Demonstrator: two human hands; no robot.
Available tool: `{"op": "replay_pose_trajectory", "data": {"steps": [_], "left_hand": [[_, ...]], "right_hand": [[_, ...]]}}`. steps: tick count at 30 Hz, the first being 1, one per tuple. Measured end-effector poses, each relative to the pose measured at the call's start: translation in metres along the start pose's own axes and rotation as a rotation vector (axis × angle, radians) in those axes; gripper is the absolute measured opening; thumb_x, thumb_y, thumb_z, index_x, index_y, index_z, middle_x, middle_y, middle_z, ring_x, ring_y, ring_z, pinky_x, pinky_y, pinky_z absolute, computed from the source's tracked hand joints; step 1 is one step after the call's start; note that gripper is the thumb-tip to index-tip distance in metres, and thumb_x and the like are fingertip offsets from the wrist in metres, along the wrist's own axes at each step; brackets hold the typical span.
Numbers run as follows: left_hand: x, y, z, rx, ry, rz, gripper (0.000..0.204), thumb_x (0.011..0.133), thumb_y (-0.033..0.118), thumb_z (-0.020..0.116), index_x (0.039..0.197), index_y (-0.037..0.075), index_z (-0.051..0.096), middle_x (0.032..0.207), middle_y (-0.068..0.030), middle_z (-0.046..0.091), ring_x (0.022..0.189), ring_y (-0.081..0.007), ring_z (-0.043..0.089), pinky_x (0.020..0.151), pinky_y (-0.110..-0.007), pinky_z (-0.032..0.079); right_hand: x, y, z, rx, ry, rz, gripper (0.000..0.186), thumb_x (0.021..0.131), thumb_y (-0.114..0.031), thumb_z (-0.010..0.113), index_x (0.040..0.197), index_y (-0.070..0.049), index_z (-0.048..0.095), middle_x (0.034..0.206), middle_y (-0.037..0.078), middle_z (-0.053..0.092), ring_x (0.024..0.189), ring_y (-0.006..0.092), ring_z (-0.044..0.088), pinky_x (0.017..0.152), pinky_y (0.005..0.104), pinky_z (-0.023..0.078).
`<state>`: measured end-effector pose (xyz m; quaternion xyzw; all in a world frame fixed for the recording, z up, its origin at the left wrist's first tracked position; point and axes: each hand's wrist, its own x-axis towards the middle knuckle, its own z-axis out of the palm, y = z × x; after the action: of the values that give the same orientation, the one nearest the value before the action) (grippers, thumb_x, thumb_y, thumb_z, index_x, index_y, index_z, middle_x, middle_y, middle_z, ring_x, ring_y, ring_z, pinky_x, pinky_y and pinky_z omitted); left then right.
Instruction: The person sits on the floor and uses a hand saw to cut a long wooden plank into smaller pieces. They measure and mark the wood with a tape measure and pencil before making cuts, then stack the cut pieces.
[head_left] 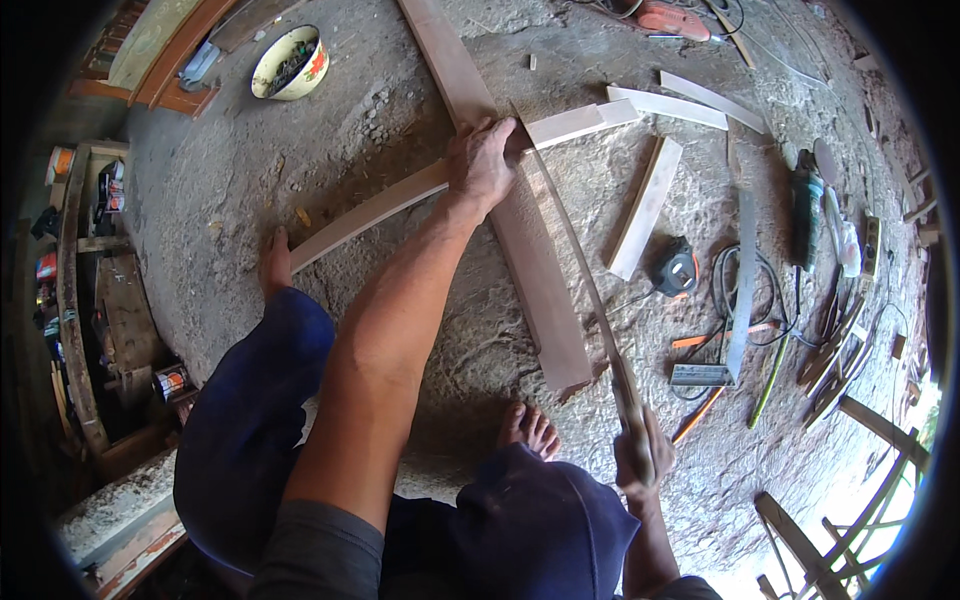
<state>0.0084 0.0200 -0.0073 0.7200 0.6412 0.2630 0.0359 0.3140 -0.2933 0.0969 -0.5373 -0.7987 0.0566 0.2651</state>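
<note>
My left hand point(482, 165) is closed over a narrow wooden strip point(370, 208), where the strip lies across a longer, wider board point(540, 290) on the ground. In my right hand point(643, 455), near my right knee, is the handle of a handsaw point(624, 388). Its long thin blade slants up and away, the far end beside my left hand at the strip. The blade is seen nearly edge-on, so I cannot tell how deep it sits in the wood. My bare left foot point(275, 262) is against the near left end of the strip.
Right of the saw lie a short wood piece point(646, 208), a tape measure point(676, 268), a metal square point(741, 290) and an angle grinder point(806, 215). A bowl point(290, 65) stands far left. An orange power tool point(672, 20) lies at the far edge.
</note>
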Motion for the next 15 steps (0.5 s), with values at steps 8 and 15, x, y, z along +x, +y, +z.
{"op": "replay_pose_trajectory", "data": {"steps": [8,15], "left_hand": [[0.008,0.01,-0.018,-0.083,-0.017,0.021,0.036,0.081,0.018,0.076,0.114,0.011,0.065,0.108,-0.0132,0.068,0.107,-0.0321,0.063,0.097,-0.044,0.044],[0.002,0.002,-0.006,-0.045,0.024,0.033,0.035,0.078,0.017,0.075,0.112,0.012,0.066,0.104,-0.0117,0.069,0.101,-0.0342,0.063,0.092,-0.045,0.046]], "right_hand": [[0.155,0.017,0.117,0.364,0.022,0.116,0.05,0.087,-0.012,0.067,0.136,-0.004,0.057,0.132,0.022,0.061,0.105,0.0395,0.067,0.082,0.0409,0.058],[0.013,0.002,0.004,0.111,-0.043,0.064,0.053,0.072,-0.005,0.07,0.125,0.0,0.067,0.113,0.022,0.07,0.089,0.0312,0.073,0.068,0.0359,0.059]]}}
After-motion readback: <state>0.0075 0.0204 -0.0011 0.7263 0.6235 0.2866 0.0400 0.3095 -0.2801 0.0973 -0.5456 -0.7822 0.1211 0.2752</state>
